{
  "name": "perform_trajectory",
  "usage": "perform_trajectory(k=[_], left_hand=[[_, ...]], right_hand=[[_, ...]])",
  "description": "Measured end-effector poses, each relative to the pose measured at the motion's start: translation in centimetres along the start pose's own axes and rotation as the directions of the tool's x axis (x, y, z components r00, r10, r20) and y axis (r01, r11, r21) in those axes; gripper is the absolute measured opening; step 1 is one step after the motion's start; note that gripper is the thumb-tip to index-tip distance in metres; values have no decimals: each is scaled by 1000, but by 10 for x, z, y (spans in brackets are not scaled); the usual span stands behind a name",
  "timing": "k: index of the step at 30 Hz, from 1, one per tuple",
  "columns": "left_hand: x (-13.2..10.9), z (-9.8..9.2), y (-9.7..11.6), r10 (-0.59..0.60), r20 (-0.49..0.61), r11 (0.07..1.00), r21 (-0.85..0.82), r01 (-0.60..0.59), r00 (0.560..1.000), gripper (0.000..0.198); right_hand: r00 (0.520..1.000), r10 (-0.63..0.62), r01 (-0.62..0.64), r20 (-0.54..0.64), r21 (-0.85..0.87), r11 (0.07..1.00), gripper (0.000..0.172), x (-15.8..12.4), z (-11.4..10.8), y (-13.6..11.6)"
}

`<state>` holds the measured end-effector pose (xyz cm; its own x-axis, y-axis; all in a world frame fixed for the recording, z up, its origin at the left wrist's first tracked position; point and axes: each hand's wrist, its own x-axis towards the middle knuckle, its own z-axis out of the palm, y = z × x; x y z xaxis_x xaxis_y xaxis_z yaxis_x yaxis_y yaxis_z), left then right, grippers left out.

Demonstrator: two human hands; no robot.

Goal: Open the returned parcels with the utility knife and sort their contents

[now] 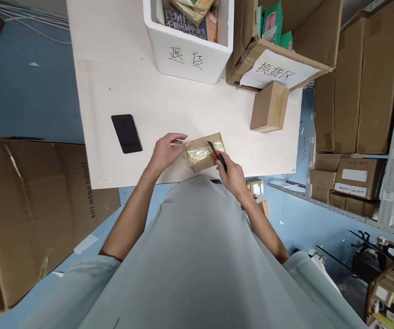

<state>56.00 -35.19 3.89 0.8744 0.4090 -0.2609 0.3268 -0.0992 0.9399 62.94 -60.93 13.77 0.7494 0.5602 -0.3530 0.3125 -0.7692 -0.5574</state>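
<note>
at one table, one cutter, one box beneath

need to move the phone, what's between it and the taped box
In the head view, the left hand lies between the phone and the taped box, with pale tabletop between hand and phone.

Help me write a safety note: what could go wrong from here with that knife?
The knife in the right hand could slip on the shiny tape and nick the left hand beside the box. The box lies near the edge of the table, so a firm pull might drag it off.
</note>
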Motion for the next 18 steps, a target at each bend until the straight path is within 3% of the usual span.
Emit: perform_trajectory(k=[3,8,13,18], left_hand=[[6,-5,12,-8,83,1000,-7,8,997,41],[7,-14,15,-14,173,1000,-23,19,985,42],[8,-15,13,-21,168,999,-30,26,986,39],[5,-12,11,-10,156,998,-52,18,988,34]], right_hand=[[995,34,-38,98,44,998,52,-8,9,-17],[982,40,-57,186,84,995,60,-14,26,-37],[976,91,-98,199,23,995,63,-11,35,-52],[965,108,-95,238,-67,993,62,-10,25,-70]])
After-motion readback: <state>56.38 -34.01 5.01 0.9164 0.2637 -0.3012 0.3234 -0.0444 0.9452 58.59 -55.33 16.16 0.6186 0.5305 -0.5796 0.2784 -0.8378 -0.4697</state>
